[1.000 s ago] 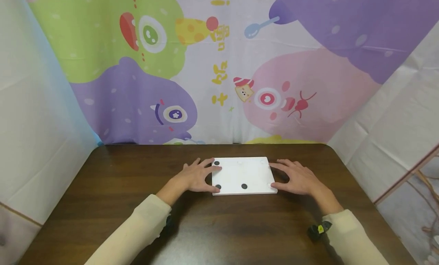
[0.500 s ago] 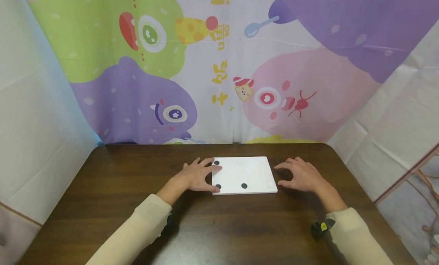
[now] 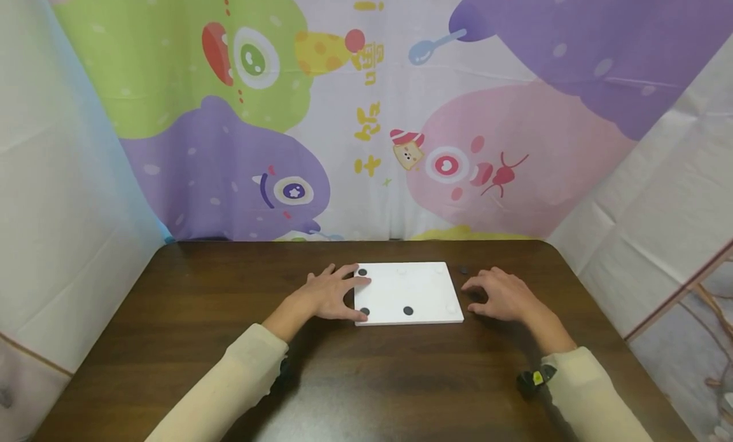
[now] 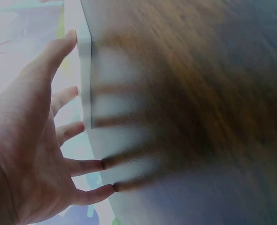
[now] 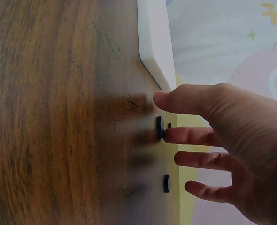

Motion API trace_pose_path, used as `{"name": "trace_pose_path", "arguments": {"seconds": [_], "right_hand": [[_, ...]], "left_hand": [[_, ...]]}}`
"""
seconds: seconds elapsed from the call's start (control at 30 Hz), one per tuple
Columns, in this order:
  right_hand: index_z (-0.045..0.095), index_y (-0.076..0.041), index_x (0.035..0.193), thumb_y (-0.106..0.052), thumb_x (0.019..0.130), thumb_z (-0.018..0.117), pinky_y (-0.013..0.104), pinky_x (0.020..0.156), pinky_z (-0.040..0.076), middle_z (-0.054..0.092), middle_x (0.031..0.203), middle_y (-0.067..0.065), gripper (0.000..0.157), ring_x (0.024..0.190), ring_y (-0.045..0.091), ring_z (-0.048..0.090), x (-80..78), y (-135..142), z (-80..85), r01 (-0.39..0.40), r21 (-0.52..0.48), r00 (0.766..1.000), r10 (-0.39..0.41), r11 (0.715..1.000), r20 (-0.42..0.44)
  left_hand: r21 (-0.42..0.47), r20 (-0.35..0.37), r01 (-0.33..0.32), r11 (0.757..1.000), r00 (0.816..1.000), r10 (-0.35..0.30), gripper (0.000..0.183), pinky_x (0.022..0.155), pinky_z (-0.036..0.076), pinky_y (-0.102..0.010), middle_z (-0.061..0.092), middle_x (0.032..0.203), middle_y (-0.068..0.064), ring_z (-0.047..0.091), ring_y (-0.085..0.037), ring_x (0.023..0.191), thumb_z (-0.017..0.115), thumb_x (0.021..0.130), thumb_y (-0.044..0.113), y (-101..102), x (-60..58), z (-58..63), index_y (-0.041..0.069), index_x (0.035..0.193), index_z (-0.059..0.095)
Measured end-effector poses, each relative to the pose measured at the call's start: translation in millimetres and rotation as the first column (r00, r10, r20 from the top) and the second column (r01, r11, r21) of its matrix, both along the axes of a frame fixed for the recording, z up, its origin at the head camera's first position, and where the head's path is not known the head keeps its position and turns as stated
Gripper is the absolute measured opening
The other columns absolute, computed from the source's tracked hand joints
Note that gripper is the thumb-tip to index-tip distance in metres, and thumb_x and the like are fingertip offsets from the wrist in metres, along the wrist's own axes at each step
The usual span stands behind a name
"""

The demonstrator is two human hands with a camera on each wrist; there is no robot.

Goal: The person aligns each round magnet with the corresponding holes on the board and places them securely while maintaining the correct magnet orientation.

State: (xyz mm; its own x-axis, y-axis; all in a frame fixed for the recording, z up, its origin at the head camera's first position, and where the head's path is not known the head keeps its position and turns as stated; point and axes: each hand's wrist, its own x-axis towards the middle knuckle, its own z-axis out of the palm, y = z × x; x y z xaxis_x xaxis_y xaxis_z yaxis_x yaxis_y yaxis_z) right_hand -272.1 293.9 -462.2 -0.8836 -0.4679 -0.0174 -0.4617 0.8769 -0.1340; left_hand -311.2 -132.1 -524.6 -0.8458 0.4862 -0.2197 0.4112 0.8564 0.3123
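Note:
A thin white board (image 3: pixel 389 294) with round marks lies flat on the table. Black discs sit on it near its left edge and front middle, such as the front middle disc (image 3: pixel 408 310). My left hand (image 3: pixel 332 296) rests at the board's left end, its thumb and index finger touching the top and the other fingers spread. Just off the right end, my right hand (image 3: pixel 504 296) is low over the table, fingers loosely bent. In the right wrist view its index fingertip is right at a loose black disc (image 5: pixel 160 127), with the thumb apart from it.
Another loose black disc (image 5: pixel 167 183) lies on the table near my right outer fingers. In the head view, a dark disc (image 3: pixel 464 270) shows beyond the board's back right corner. The brown wooden table (image 3: pixel 389 391) ends at a printed cartoon curtain (image 3: pixel 366 200).
My right hand has left the board's right end and moved a little to the right, its fingers drawing in. A dark disc behind it has come into view. My left hand stays put.

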Motion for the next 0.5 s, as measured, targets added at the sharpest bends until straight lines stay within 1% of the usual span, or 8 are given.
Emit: {"name": "trace_pose_path", "arguments": {"seconds": [0.13, 0.3, 0.37, 0.5], "right_hand": [[0.085, -0.019, 0.126, -0.029, 0.093, 0.093, 0.045, 0.079, 0.059, 0.078, 0.115, 0.002, 0.035, 0.104, 0.024, 0.066, -0.2, -1, 0.0, 0.011, 0.007, 1.000, -0.011, 1.000, 0.010], [0.086, -0.019, 0.122, -0.023, 0.094, 0.091, 0.050, 0.084, 0.060, 0.077, 0.114, 0.003, 0.029, 0.105, 0.027, 0.066, 0.8, -1, 1.0, 0.024, 0.014, 1.000, -0.024, 1.000, 0.016], [0.086, -0.019, 0.121, -0.021, 0.095, 0.090, 0.051, 0.085, 0.060, 0.077, 0.114, 0.002, 0.027, 0.106, 0.026, 0.066, 1.0, -2, 0.9, 0.032, 0.016, 0.999, -0.032, 0.999, 0.024], [0.086, -0.020, 0.115, -0.016, 0.095, 0.089, 0.051, 0.083, 0.060, 0.077, 0.110, 0.001, 0.020, 0.105, 0.026, 0.066, 0.2, -3, 1.4, 0.033, 0.014, 0.999, -0.033, 0.999, 0.033]], "left_hand": [[-0.003, 0.008, 0.000, 1.000, 1.000, 0.000, 0.103, 0.124, 0.022, -0.095, 0.018, 0.192, 0.005, 0.022, -0.061, 0.172, 0.073, 0.084, 0.092, 0, -1.0, -0.3, 0.050, 0.173, 0.040], [-0.002, 0.003, 0.008, 1.000, 1.000, -0.008, 0.103, 0.124, 0.022, -0.095, 0.019, 0.192, 0.004, 0.022, -0.062, 0.172, 0.073, 0.084, 0.092, -1, -2.8, -1.7, 0.051, 0.172, 0.040], [0.003, 0.004, 0.005, 1.000, 1.000, -0.005, 0.103, 0.124, 0.021, -0.095, 0.019, 0.192, 0.004, 0.021, -0.062, 0.172, 0.074, 0.084, 0.091, -1, -1.1, -0.4, 0.051, 0.172, 0.040], [0.007, -0.003, 0.001, 1.000, 1.000, -0.001, 0.102, 0.123, 0.024, -0.095, 0.021, 0.192, 0.002, 0.023, -0.062, 0.171, 0.073, 0.085, 0.090, 1, 7.3, 8.8, 0.049, 0.172, 0.041]]}}
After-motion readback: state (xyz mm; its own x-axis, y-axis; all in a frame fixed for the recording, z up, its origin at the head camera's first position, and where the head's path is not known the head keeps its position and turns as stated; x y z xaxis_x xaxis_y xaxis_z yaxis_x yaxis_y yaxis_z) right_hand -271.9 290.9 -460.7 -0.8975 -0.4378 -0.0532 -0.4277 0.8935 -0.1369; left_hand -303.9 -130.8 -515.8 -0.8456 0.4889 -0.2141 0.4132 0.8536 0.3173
